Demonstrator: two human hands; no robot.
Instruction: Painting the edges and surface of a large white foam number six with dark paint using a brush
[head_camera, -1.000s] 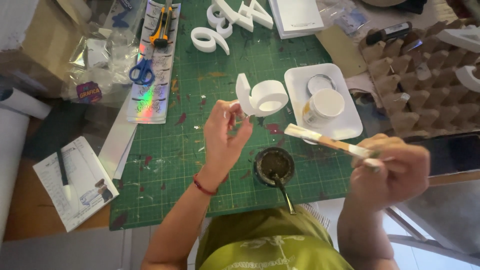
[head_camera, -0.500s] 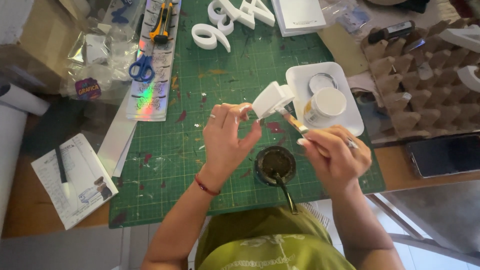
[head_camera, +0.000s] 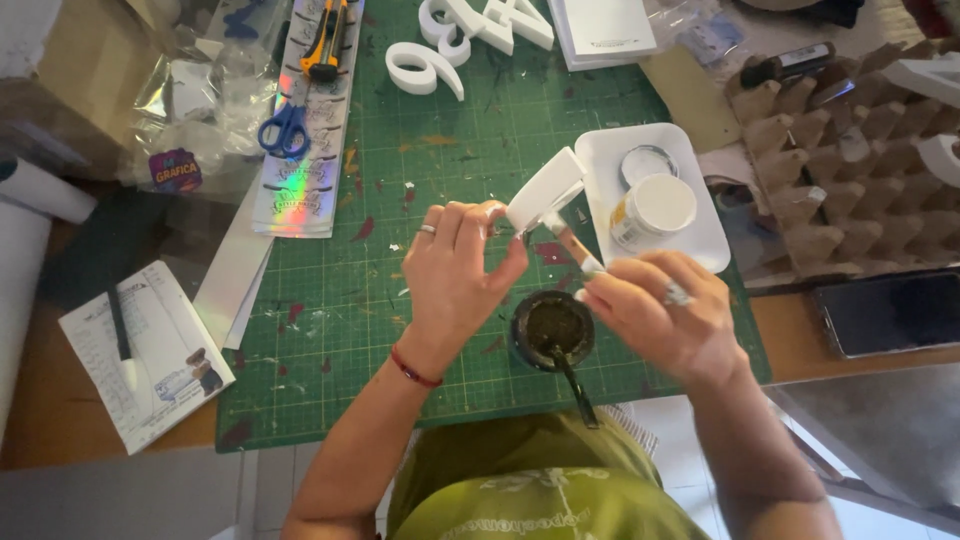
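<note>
My left hand (head_camera: 455, 265) grips a white foam letter piece (head_camera: 545, 190) above the green cutting mat (head_camera: 400, 330), tilted edge-on. My right hand (head_camera: 660, 315) holds a paintbrush (head_camera: 572, 243) whose tip touches the underside of the white piece. Just below the hands a dark round cup (head_camera: 552, 328) of greenish stuff stands on the mat with a metal straw in it. To the right a white tray (head_camera: 715, 240) carries a white paint pot (head_camera: 652, 212) and its lid (head_camera: 647, 164).
White cut-out letters and a numeral (head_camera: 425, 68) lie at the mat's far edge, beside a white pad (head_camera: 603, 27). Blue scissors (head_camera: 285, 128) and a yellow utility knife (head_camera: 325, 45) rest on holographic sheets at left. Brown egg cartons (head_camera: 850, 160), a dark phone (head_camera: 890, 312) at right, a notepad (head_camera: 145, 350) at left.
My right hand came in from the right with the paintbrush and set its tip against the white piece. My left hand turned the piece from face-on to edge-on.
</note>
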